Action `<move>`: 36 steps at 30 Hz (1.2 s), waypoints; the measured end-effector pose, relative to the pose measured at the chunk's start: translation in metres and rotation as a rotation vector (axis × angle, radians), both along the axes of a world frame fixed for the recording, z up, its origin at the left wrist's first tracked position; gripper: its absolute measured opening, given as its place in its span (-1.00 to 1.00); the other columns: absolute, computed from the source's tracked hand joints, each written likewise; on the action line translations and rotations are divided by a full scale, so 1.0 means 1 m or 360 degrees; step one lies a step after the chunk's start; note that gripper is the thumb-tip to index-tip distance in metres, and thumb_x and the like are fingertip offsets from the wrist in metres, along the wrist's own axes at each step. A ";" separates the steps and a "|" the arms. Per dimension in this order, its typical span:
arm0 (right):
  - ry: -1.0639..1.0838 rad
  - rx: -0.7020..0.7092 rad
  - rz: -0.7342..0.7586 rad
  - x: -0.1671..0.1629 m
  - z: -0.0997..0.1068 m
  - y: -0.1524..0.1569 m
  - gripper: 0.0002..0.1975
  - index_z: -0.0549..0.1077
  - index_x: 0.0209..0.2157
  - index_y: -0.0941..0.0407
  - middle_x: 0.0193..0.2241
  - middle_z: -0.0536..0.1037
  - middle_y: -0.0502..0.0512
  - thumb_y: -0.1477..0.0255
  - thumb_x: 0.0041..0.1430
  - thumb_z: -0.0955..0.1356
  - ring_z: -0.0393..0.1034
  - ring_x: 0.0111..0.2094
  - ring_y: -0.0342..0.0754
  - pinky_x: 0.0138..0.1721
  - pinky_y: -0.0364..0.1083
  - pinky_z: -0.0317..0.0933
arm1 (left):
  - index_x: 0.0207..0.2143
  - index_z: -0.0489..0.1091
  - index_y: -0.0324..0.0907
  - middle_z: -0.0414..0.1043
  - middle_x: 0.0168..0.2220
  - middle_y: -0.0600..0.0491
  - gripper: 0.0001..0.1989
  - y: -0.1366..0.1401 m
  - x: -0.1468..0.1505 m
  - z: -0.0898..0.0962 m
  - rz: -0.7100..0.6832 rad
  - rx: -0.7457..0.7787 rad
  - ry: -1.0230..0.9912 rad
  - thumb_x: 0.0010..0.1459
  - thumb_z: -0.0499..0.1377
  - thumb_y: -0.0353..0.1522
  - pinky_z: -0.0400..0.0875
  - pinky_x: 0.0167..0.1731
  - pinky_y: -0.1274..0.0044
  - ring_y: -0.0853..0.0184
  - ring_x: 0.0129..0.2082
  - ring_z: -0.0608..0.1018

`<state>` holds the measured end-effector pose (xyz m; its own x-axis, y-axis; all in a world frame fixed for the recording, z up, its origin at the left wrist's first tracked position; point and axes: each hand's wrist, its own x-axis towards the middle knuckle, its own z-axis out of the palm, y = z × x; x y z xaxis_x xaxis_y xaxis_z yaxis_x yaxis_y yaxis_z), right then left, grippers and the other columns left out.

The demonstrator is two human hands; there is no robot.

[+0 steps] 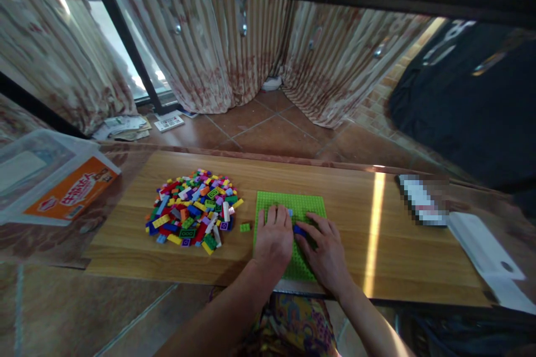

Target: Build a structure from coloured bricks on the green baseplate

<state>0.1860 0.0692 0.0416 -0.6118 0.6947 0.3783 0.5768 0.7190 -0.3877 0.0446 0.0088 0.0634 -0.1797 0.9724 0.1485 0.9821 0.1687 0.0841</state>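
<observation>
The left hand lies flat on a green baseplate. Beside it, the right hand pinches a blue brick; mixed bricks heap leftward.

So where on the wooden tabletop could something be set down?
Widest: tabletop between the green baseplate and white panel, crossed by a sunlit strip. Smaller: left of the brick pile. Crowded: the pile itself, and the baseplate, where the left hand and right hand are.
</observation>
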 end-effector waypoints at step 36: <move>0.0104 -0.0020 -0.0037 -0.002 -0.007 0.005 -0.75 0.56 -0.14 0.02 -0.03 0.49 0.18 0.25 0.25 0.31 0.33 -0.01 0.11 0.00 0.18 0.27 | 0.21 0.23 -0.35 0.29 0.22 -0.21 -0.54 -0.026 -0.014 -0.016 0.0057 0.0149 -0.0272 0.33 -0.05 -0.34 0.22 0.18 0.16 0.07 0.24 0.31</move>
